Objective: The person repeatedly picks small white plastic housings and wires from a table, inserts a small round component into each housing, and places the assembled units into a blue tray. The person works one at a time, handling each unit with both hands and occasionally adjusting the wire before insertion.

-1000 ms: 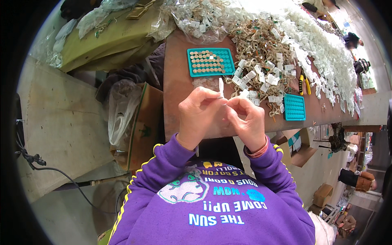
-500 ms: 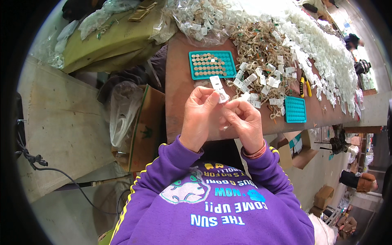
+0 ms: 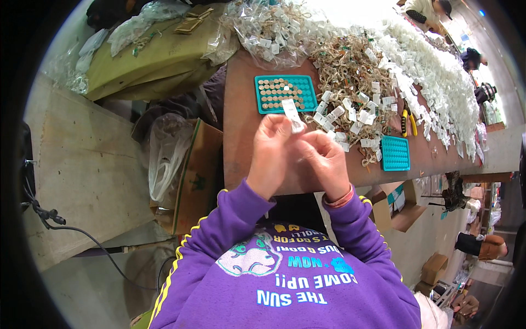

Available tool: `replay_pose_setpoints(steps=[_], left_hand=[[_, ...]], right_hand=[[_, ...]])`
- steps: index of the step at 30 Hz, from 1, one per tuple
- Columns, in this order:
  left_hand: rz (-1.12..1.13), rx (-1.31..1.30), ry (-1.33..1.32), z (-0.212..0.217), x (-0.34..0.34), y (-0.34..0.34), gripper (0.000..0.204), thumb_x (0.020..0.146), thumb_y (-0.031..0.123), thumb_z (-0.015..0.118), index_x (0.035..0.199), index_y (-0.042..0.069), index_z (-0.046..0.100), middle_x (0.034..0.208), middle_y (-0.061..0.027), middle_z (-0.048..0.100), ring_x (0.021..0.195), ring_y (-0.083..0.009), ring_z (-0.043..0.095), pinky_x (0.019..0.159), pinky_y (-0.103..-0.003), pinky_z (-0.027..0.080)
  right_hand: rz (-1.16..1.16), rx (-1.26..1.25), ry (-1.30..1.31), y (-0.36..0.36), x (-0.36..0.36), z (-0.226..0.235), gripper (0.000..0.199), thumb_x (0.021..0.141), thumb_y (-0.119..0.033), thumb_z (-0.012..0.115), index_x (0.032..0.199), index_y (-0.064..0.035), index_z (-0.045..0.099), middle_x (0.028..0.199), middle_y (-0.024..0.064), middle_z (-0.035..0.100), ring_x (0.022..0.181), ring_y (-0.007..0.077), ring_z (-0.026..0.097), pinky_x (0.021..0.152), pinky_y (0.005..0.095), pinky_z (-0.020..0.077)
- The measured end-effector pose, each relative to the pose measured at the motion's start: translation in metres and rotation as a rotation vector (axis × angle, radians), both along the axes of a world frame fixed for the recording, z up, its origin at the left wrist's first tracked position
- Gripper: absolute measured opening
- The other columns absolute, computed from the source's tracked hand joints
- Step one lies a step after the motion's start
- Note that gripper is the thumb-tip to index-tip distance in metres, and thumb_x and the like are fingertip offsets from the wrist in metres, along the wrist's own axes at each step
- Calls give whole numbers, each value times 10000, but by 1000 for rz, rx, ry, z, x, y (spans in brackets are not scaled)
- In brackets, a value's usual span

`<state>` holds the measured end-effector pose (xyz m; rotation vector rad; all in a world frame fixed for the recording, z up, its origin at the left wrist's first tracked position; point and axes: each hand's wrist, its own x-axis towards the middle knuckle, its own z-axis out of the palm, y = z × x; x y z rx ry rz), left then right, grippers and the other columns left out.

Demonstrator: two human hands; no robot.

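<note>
My left hand (image 3: 269, 153) is closed in a pinch on a small white plastic case (image 3: 291, 112), which stands up past the fingertips. My right hand (image 3: 329, 162) is closed too, thumb pressed to fingers, right beside the lower end of the case; what it pinches there is hidden and slightly blurred. Just beyond the case lies a turquoise tray (image 3: 308, 94) with rows of round metallic button cells (image 3: 268, 92). Right of it is a heap of tangled brown cord (image 3: 350, 71) with many similar white cases.
A second turquoise tray (image 3: 395, 153) sits near the table edge, beside yellow-and-black pliers (image 3: 405, 122). White pieces (image 3: 444, 93) are piled along the far right. A cardboard box (image 3: 189, 181) with a plastic bag stands left of the brown table (image 3: 238, 137). Other people are at the far right.
Both hands stay together around the white case, with small finger movements. The case tilts slightly. The view has shifted a little, so the table appears slightly lower.
</note>
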<state>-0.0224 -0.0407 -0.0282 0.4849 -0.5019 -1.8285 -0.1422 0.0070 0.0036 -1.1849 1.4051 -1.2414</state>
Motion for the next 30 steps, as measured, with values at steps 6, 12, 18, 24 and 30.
replay_pose_setpoints(steps=[6,12,18,24,30], left_hand=[[67,44,84,-9,-2,-20,145,1008,209,513,1047,72,485,944,-77,605,727,-115,572,632,-227,503],[33,91,54,-11,6,-16,165,1013,257,505,1026,93,499,893,-42,600,487,-24,360,374,-158,284],[68,181,102,-6,2,-17,131,989,204,554,1029,83,522,933,-67,617,598,-56,500,457,-141,413],[32,119,214,-7,5,-17,175,959,164,600,1089,66,536,940,-88,619,760,-100,607,638,-147,531],[3,101,203,-11,7,-18,189,960,162,600,1110,63,541,996,-118,640,801,-117,624,692,-174,539]], right_hand=[[-189,-592,1115,-57,-36,1,112,784,-166,723,850,-84,686,834,51,650,832,249,620,775,368,471],[-102,-521,1412,-82,-36,-19,126,767,-262,713,793,-143,684,836,13,629,957,211,574,919,436,332],[-128,-620,1288,-90,-36,-22,73,776,-174,689,758,-125,638,793,35,626,898,236,610,898,446,382],[52,-438,1099,-125,-54,-12,54,806,-82,641,858,-67,643,822,118,637,770,333,641,697,419,516],[171,-409,1151,-140,-54,-20,85,781,-98,692,845,-42,680,814,123,643,750,320,646,699,394,515]])
